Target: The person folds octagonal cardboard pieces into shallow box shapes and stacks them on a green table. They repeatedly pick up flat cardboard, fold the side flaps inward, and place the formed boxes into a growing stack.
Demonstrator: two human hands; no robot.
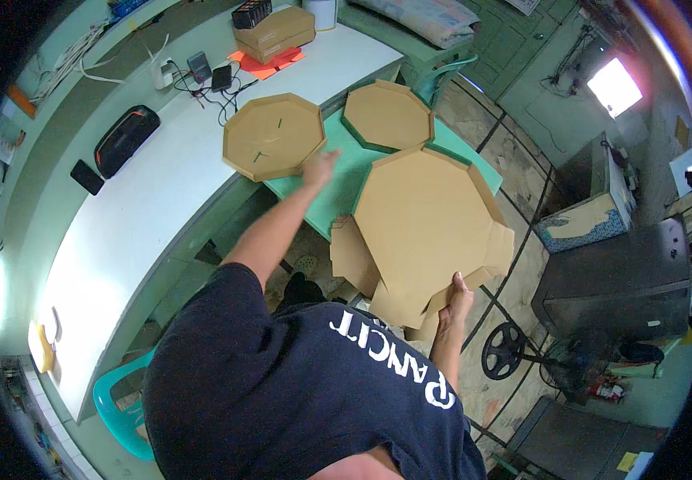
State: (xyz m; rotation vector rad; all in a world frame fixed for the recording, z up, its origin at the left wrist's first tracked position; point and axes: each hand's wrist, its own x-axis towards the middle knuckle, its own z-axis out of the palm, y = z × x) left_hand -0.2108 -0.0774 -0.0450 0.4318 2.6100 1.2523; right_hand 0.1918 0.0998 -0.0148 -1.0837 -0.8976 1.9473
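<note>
A large brown cardboard box piece (426, 224), octagonal with partly folded walls and loose flaps, lies over the near part of a green table (338, 172). My right hand (458, 300) grips its near right edge, thumb on top. My left hand (320, 170), blurred by motion, is at the lower right corner of a smaller octagonal cardboard tray (272, 138); its fingers are smeared. That tray has raised walls and two small green marks or slits in its base. Another octagonal cardboard tray (388, 117) rests at the table's far end.
A curved white counter (170, 176) runs along the left, holding a black speaker (127, 141), a phone (87, 178), cables and a cardboard box (274, 36). A green chair (126, 412) stands lower left. On the right are a fan (504, 350) and a dark cabinet (618, 280).
</note>
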